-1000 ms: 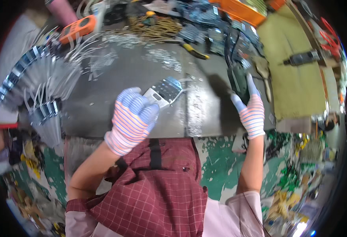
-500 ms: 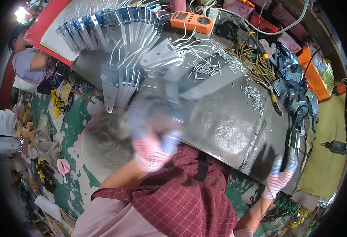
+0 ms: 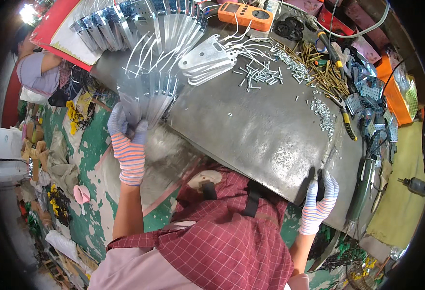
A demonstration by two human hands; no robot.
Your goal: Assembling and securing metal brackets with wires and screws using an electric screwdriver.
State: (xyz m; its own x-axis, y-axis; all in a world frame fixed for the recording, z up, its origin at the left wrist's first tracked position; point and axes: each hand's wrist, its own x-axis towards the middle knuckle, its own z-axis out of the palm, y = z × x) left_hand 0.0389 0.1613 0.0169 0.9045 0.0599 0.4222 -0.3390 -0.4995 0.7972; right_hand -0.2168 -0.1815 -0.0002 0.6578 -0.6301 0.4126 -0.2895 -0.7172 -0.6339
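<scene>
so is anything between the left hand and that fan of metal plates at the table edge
Nothing visible: the left hand in its striped glove already touches the near end of the metal plates, with no object between them. The right hand rests at the table edge.

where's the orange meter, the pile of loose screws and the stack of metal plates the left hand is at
orange meter [image 3: 245, 13], head view, its front face
loose screws [image 3: 258, 75], head view, middle of the pile
metal plates [image 3: 147, 94], head view, flat plate surface

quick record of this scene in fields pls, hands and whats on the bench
left hand: gloved, at the near ends of fanned metal plates by the bench edge
right hand: gloved, resting on the metal bench near a dark tool
bench top: stacked plates, loose screws, orange meter
grip: cannot tell for either hand
</scene>
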